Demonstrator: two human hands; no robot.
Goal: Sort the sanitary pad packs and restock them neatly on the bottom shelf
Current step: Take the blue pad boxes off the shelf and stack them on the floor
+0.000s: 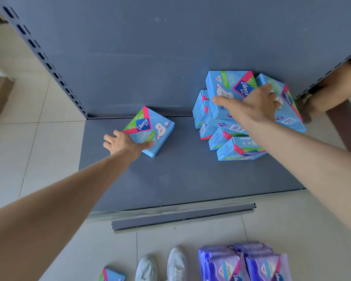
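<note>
A single blue pad pack (152,128) lies flat on the grey bottom shelf (180,175), left of centre. My left hand (123,144) holds it at its near left corner, thumb on top and fingers along the left edge. At the back right a loose pile of several blue pad packs (229,138) leans against the back panel. My right hand (251,104) spans the top pack of the pile (227,82), with the thumb on its left edge and the fingers over its right edge.
Purple pad packs (245,262) sit on the tiled floor at the near right, and another blue pack (111,274) by my shoes (160,264). A grey strip (182,216) lies before the shelf edge. A perforated upright (39,53) bounds the left. Another person's leg (332,88) stands right.
</note>
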